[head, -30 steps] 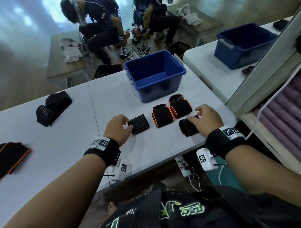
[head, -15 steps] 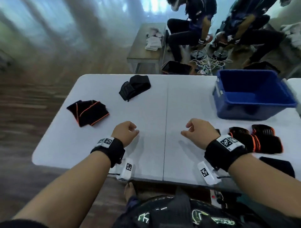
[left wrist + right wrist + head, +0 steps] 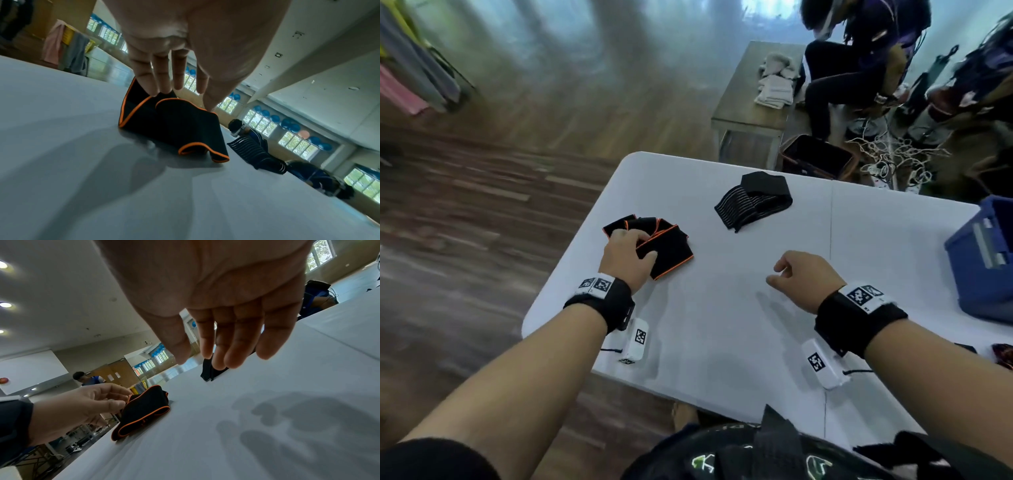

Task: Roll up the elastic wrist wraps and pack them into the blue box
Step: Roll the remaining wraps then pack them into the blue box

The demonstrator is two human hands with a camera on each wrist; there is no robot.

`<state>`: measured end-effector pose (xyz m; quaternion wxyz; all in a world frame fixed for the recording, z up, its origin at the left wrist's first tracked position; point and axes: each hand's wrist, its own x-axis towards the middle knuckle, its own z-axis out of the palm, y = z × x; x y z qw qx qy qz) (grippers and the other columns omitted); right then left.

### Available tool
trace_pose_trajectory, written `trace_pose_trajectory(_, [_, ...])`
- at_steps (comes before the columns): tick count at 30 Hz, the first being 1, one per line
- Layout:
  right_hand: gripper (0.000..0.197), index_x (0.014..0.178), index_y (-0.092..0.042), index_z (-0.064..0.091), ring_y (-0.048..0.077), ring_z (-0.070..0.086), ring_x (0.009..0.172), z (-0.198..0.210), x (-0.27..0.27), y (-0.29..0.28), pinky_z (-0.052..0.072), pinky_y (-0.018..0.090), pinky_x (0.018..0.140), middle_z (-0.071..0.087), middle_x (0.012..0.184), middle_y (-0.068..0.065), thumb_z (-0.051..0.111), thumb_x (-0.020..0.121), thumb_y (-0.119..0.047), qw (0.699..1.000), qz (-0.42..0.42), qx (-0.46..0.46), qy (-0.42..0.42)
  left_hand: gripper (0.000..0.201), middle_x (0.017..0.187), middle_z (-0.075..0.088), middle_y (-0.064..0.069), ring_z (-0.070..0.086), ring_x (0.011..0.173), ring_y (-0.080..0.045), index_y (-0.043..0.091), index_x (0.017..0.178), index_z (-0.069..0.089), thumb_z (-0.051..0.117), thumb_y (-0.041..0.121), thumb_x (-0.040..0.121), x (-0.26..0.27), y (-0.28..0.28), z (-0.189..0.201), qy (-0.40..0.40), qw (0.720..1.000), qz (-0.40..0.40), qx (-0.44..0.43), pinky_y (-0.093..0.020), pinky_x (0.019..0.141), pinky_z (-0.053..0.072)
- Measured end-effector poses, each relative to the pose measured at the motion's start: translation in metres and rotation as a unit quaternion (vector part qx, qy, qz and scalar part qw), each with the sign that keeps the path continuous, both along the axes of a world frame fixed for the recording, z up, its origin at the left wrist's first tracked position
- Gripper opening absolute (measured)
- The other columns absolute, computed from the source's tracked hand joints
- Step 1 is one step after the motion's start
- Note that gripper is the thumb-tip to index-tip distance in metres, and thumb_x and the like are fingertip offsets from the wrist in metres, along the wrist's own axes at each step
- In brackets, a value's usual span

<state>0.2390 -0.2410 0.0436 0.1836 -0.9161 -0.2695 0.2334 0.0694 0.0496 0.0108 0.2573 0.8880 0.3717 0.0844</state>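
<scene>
A loose pile of black wrist wraps with orange trim [image 3: 671, 250] lies near the left end of the white table [image 3: 722, 325]. My left hand [image 3: 638, 245] is on it, thumb and fingers pinching a raised fold [image 3: 164, 116]; the right wrist view shows the same pinch [image 3: 144, 408]. My right hand [image 3: 779, 272] hovers over bare table with loosely curled fingers [image 3: 236, 353], holding nothing. A second pile of black striped wraps [image 3: 753, 204] lies farther back. The blue box [image 3: 983, 267] stands at the right edge, and a rolled wrap [image 3: 1001, 353] is cut off below it.
The table's left edge and rounded corner [image 3: 530, 322] are close to my left wrist. Beyond the table stand a wooden bench with folded towels [image 3: 774, 85], a black basket [image 3: 816, 157], tangled cables and seated people.
The head view swung left, away from the rolled wraps. My left hand reached forward-left and took hold of the orange-trimmed pile. My right hand left the rolled wraps and now hovers.
</scene>
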Motion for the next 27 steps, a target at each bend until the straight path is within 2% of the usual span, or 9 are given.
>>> trace_pose_trajectory(4, [0.028, 0.104, -0.018, 0.063, 0.019, 0.057, 0.093, -0.004, 0.015, 0.036, 0.045, 0.030, 0.081, 0.062, 0.100, 0.000, 0.067, 0.088, -0.040, 1.000, -0.002, -0.021, -0.012, 0.050, 0.139, 0.051, -0.003, 0.047, 0.124, -0.030, 0.026, 0.134, 0.058, 0.070, 0.036, 0.086, 0.006, 0.006, -0.013, 0.072, 0.996, -0.059, -0.003, -0.044, 0.106, 0.043])
trace_pose_trajectory(9, [0.031, 0.109, -0.020, 0.062, 0.019, 0.057, 0.096, -0.015, 0.045, 0.078, 0.043, 0.029, 0.080, 0.065, 0.111, 0.002, 0.068, 0.087, -0.041, 0.998, -0.027, -0.040, -0.029, 0.047, 0.135, 0.053, -0.002, 0.045, 0.122, -0.028, 0.024, 0.135, 0.057, 0.069, 0.031, 0.090, 0.000, -0.002, -0.031, 0.123, 0.983, -0.134, -0.002, -0.044, 0.105, 0.043])
trace_pose_trajectory(12, [0.040, 0.121, -0.019, 0.057, 0.026, 0.060, 0.102, -0.017, 0.062, 0.105, 0.044, 0.031, 0.081, 0.062, 0.117, 0.007, 0.066, 0.087, -0.038, 0.997, -0.035, -0.046, -0.042, 0.047, 0.134, 0.052, 0.000, 0.046, 0.118, -0.027, 0.023, 0.135, 0.058, 0.068, 0.032, 0.089, -0.007, -0.002, -0.041, 0.116, 0.979, -0.168, 0.021, -0.043, 0.102, 0.045])
trace_pose_trajectory(14, [0.047, 0.128, -0.020, 0.052, 0.030, 0.060, 0.103, -0.018, 0.073, 0.122, 0.047, 0.033, 0.083, 0.055, 0.125, 0.011, 0.066, 0.087, -0.038, 0.996, -0.045, -0.054, -0.060, 0.047, 0.133, 0.052, 0.002, 0.046, 0.118, -0.025, 0.023, 0.134, 0.059, 0.067, 0.032, 0.089, -0.012, 0.000, -0.045, 0.103, 0.977, -0.183, 0.022, -0.039, 0.103, 0.044])
trace_pose_trajectory(16, [0.055, 0.135, -0.023, 0.047, 0.034, 0.058, 0.108, -0.022, 0.083, 0.139, 0.049, 0.039, 0.091, 0.047, 0.133, 0.013, 0.066, 0.087, -0.039, 0.992, -0.059, -0.074, -0.081, 0.047, 0.132, 0.053, 0.003, 0.046, 0.117, -0.025, 0.024, 0.134, 0.059, 0.068, 0.032, 0.088, -0.015, 0.002, -0.047, 0.094, 0.976, -0.196, 0.019, -0.037, 0.104, 0.042])
trace_pose_trajectory(19, [0.066, 0.143, -0.027, 0.041, 0.038, 0.051, 0.121, -0.030, 0.092, 0.159, 0.046, 0.047, 0.101, 0.042, 0.142, 0.011, 0.068, 0.084, -0.041, 0.989, -0.043, -0.112, -0.091, 0.047, 0.132, 0.054, 0.005, 0.047, 0.115, -0.024, 0.025, 0.132, 0.061, 0.069, 0.030, 0.086, -0.018, 0.007, -0.050, 0.083, 0.975, -0.207, 0.010, -0.035, 0.103, 0.042])
trace_pose_trajectory(23, [0.073, 0.146, -0.025, 0.041, 0.035, 0.050, 0.127, -0.038, 0.089, 0.170, 0.045, 0.044, 0.105, 0.038, 0.150, 0.007, 0.071, 0.082, -0.041, 0.986, 0.033, -0.153, -0.060, 0.047, 0.133, 0.053, 0.007, 0.045, 0.116, -0.022, 0.025, 0.131, 0.061, 0.070, 0.032, 0.086, -0.020, 0.012, -0.052, 0.071, 0.971, -0.230, 0.001, -0.033, 0.103, 0.042])
trace_pose_trajectory(27, [0.062, 0.141, -0.025, 0.046, 0.030, 0.056, 0.120, -0.043, 0.073, 0.159, 0.048, 0.040, 0.100, 0.036, 0.150, 0.004, 0.069, 0.085, -0.038, 0.985, 0.062, -0.150, -0.053, 0.046, 0.127, 0.053, 0.007, 0.047, 0.112, -0.021, 0.025, 0.129, 0.060, 0.066, 0.047, 0.089, -0.010, 0.020, -0.045, 0.077, 0.963, -0.259, -0.006, -0.033, 0.099, 0.043])
